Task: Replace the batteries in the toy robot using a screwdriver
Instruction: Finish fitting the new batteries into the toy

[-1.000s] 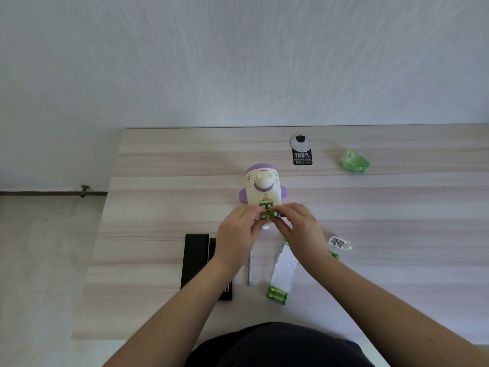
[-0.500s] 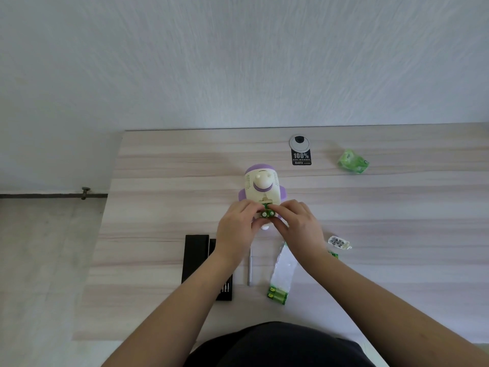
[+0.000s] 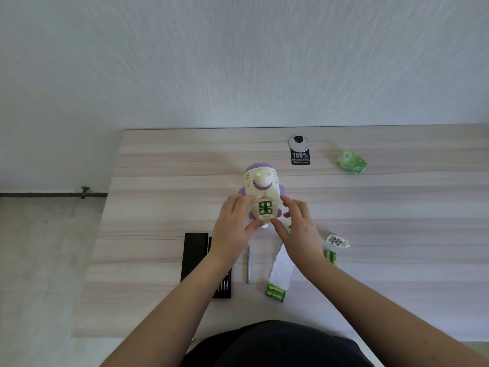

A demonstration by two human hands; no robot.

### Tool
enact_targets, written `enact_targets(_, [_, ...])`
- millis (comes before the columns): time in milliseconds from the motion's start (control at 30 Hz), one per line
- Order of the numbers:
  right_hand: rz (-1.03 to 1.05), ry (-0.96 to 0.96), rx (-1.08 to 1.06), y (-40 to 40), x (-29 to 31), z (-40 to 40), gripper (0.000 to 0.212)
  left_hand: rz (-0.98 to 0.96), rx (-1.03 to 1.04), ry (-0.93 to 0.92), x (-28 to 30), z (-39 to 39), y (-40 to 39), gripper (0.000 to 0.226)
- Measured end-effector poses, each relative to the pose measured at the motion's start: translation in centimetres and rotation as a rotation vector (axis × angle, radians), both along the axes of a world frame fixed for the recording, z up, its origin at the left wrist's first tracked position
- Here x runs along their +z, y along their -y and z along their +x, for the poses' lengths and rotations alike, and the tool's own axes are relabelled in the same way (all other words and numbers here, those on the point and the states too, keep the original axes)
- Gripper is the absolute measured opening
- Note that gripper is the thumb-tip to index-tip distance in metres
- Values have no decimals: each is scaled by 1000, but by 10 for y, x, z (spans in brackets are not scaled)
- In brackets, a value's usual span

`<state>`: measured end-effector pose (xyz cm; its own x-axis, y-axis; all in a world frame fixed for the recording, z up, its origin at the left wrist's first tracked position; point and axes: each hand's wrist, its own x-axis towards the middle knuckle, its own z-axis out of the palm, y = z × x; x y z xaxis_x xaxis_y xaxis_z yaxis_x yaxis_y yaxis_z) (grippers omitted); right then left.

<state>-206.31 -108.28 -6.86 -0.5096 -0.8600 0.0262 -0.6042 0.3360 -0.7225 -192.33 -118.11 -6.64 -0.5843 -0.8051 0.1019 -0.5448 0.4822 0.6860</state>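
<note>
The white and purple toy robot [image 3: 262,185] lies on its front on the wooden table [image 3: 158,181], its battery compartment uncovered. Green batteries [image 3: 265,207] sit side by side in the compartment. My left hand [image 3: 232,229] holds the toy's lower left side, fingers on the shell and thumb under its base. My right hand [image 3: 299,229] hovers at the toy's right with fingers spread, its thumb tip at the lower edge of the compartment. A slim silver screwdriver [image 3: 248,263] lies on the table between my forearms.
A black bit case [image 3: 195,255] lies left of my left wrist. A pack of green batteries [image 3: 276,292] on white card sits near the front edge; two loose green batteries [image 3: 330,256], a button-cell blister [image 3: 337,241], a crumpled green wrapper [image 3: 350,161] and a cable grommet [image 3: 298,143] are at the right.
Both hands pinched batteries over the compartment before. Now the batteries sit in the compartment, my right hand has opened and drawn right, and my left has shifted to the toy's side.
</note>
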Motion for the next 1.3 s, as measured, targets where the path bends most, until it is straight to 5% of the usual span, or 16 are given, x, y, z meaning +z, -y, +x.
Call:
enact_targets(367, [189,262,-58,20,2,2,51,-42,-150,148,-10,-6,22,120])
enact_targets(767, [210,210,128,32,5,-27,46,-173,-171,104,2,-9,41,120])
enact_targets(900, [272,194,261,38,13,-39,47,-280,-332,329,20,-24,58,128])
enact_targets(1000, [316,172,272,43,19,-45,46,-316,-419,481,25,-34,65,107])
enact_targets(1300, [357,117,94,3,1,-101,29,-251,-313,380,22,-36,54,82])
